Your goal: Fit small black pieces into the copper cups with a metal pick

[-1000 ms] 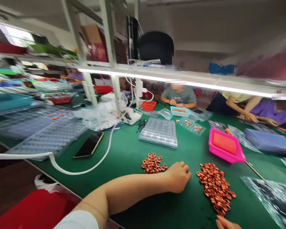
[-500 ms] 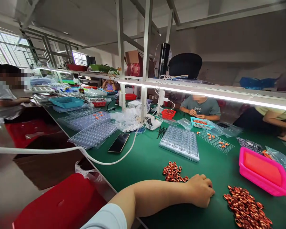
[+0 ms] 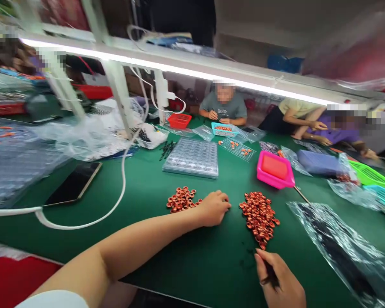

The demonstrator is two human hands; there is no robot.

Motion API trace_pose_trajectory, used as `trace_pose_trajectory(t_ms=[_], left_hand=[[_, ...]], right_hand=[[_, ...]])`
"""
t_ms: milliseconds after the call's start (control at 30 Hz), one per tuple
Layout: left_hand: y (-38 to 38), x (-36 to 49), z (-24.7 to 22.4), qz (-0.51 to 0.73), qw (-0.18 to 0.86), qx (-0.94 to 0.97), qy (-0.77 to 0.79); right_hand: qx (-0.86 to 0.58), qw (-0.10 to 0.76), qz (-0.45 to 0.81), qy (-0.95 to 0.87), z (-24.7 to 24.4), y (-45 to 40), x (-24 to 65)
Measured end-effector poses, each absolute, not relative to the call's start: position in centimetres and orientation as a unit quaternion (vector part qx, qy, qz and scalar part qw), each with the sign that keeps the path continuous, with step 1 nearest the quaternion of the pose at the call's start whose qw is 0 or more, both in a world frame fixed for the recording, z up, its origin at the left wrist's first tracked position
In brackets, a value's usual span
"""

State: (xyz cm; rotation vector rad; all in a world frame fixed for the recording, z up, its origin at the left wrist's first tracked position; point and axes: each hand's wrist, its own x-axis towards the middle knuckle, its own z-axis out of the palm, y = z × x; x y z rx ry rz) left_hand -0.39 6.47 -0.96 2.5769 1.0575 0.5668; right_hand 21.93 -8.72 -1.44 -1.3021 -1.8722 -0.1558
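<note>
My left hand (image 3: 215, 208) rests on the green table with its fingers curled down, beside a smaller pile of copper-coloured cups (image 3: 181, 199). Whatever those fingers hold, if anything, is hidden. To its right lies a larger pile of the same shiny little cups (image 3: 259, 216). My right hand (image 3: 282, 280) is at the near end of this larger pile, thumb and forefinger close together. Something dark (image 3: 270, 276) shows inside its curled fingers, too unclear to name. A few small black bits (image 3: 247, 255) lie on the table just left of the fingertips.
Beyond the piles are a stack of clear trays (image 3: 192, 158) and a pink basket (image 3: 276, 171). A plastic bag with black contents (image 3: 340, 252) lies at right. A phone (image 3: 73, 184) and a white cable (image 3: 123, 184) are at left. Co-workers (image 3: 224, 107) sit across the table.
My view has swung right and down, bringing my right hand and the black-filled bag into sight. My left hand stays between the two piles, its fingers still curled.
</note>
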Motion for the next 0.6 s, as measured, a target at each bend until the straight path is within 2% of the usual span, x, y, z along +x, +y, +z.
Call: trace_pose_trajectory(t_ms=[300,600], left_hand=[[7.8,-1.3,0.0,0.273,0.445,0.730,0.440],[8.4,-2.5,1.4,0.332,0.710,0.460,0.418]], right_hand=[[-0.541,0.429,-0.028,-0.723,-1.3,-9.6,21.4],[-0.541,0.443,-0.015,-0.715,-0.9,-9.8,21.3]])
